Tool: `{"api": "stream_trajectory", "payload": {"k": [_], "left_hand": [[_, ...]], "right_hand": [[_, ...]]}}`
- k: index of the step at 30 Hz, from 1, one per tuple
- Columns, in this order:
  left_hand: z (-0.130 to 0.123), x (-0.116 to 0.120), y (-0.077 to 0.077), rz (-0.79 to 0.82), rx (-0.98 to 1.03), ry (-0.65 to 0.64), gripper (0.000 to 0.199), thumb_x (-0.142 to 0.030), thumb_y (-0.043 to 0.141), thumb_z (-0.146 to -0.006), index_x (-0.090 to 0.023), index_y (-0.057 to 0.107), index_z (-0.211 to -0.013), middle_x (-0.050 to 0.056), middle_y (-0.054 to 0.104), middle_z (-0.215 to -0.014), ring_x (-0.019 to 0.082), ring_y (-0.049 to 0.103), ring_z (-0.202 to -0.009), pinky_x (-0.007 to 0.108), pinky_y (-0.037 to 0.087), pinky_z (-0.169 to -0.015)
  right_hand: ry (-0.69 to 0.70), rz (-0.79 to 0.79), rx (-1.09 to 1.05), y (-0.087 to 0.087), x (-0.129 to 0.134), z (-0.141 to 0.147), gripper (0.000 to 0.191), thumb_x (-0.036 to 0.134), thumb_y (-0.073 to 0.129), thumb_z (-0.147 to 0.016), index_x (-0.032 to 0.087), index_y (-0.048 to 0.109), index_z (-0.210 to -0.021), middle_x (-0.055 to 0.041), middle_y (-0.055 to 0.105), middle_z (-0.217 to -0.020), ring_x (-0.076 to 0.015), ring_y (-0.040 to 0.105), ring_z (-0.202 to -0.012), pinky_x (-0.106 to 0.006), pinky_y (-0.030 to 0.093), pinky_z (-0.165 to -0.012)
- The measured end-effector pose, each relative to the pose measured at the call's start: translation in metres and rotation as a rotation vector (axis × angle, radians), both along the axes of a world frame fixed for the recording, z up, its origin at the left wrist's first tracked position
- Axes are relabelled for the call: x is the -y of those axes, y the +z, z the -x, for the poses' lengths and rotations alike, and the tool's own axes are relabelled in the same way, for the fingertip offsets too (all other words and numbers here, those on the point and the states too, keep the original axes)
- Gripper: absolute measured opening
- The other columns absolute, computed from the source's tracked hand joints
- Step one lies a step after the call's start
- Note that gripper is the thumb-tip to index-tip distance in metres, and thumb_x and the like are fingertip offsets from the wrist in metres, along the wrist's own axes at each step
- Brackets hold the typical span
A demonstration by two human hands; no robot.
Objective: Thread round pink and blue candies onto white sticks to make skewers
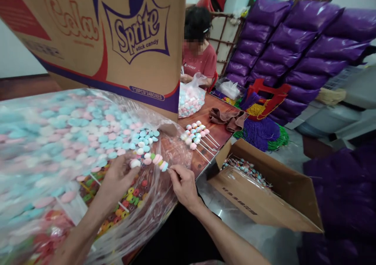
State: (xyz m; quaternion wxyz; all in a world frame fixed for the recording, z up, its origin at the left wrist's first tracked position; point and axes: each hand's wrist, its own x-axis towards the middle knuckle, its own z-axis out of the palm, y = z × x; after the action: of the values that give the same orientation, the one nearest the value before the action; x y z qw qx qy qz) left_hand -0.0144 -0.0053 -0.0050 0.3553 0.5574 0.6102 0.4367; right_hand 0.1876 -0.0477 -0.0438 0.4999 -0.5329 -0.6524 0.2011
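From my head view, a brown wooden table (216, 132) runs ahead of me, with purple sacks (296, 42) stacked against the far wall and a tall cardboard box (111, 38) printed "Sprite stick candy" standing just behind my work. A person in a red shirt (199, 63) sits at the far end beside a smaller bag of candies (190, 98).

A large clear bag of pastel candies (58, 139) lies under my hands. My left hand (116, 182) pinches a white candy (135, 163) between thumb and fingers. My right hand (184, 184) is closed on the thin end of a candy stick (155, 159), already strung with pink, white and blue pieces, held level between both hands.

Finished sticks (196, 136) lie in a bunch on the table further on. An open carton (264, 190) on the floor to my right holds more of them.
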Motion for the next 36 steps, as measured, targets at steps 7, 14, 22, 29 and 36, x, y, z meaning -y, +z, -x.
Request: {"api": "stream_trajectory", "payload": {"k": [7,14,22,29,36], "left_hand": [[-0.006,0.035,0.014,0.04,0.474,0.009,0.042,-0.041,0.084,-0.062,-0.018,0.068,-0.092,0.006,0.073,-0.093,0.018,0.068,-0.078,0.027,0.056,-0.068],[-0.004,0.033,-0.007,-0.112,0.469,0.094,0.028,-0.029,0.074,-0.07,-0.017,0.07,-0.094,0.005,0.074,-0.093,0.016,0.068,-0.088,0.027,0.054,-0.081],[-0.008,0.033,-0.016,-0.124,0.402,0.112,0.031,-0.03,0.071,-0.07,-0.015,0.072,-0.097,0.007,0.076,-0.098,0.02,0.07,-0.094,0.033,0.055,-0.089],[-0.004,0.038,-0.025,-0.115,0.104,0.106,0.029,-0.023,0.064,-0.078,-0.018,0.074,-0.105,0.005,0.076,-0.098,0.021,0.072,-0.09,0.032,0.056,-0.084],[-0.006,0.046,-0.026,-0.14,-0.157,0.128,0.031,-0.018,0.059,-0.082,-0.022,0.074,-0.109,0.003,0.076,-0.095,0.019,0.071,-0.082,0.03,0.054,-0.08]], "right_hand": [[0.067,-0.025,-0.093,0.008,0.012,-0.004,0.018,0.025,0.054,-0.094,0.018,0.07,-0.093,-0.004,0.071,-0.081,-0.0176,0.065,-0.069,-0.029,0.052,-0.068],[0.232,0.096,-0.084,0.009,0.035,0.009,0.015,0.025,0.056,-0.095,0.019,0.07,-0.095,-0.0022,0.068,-0.079,-0.0158,0.063,-0.069,-0.026,0.049,-0.064],[0.219,0.145,-0.072,0.004,0.035,0.015,0.017,0.027,0.055,-0.095,0.02,0.07,-0.093,-0.001,0.067,-0.076,-0.0149,0.06,-0.065,-0.025,0.046,-0.06],[0.243,0.193,-0.047,0.007,0.034,0.016,0.018,0.027,0.053,-0.094,0.019,0.067,-0.084,0.0018,0.058,-0.067,-0.0125,0.053,-0.059,-0.022,0.041,-0.057],[0.168,0.19,0.007,0.006,0.04,0.027,0.02,0.025,0.05,-0.095,0.019,0.063,-0.08,0.0037,0.053,-0.061,-0.011,0.048,-0.053,-0.022,0.037,-0.053]]}}
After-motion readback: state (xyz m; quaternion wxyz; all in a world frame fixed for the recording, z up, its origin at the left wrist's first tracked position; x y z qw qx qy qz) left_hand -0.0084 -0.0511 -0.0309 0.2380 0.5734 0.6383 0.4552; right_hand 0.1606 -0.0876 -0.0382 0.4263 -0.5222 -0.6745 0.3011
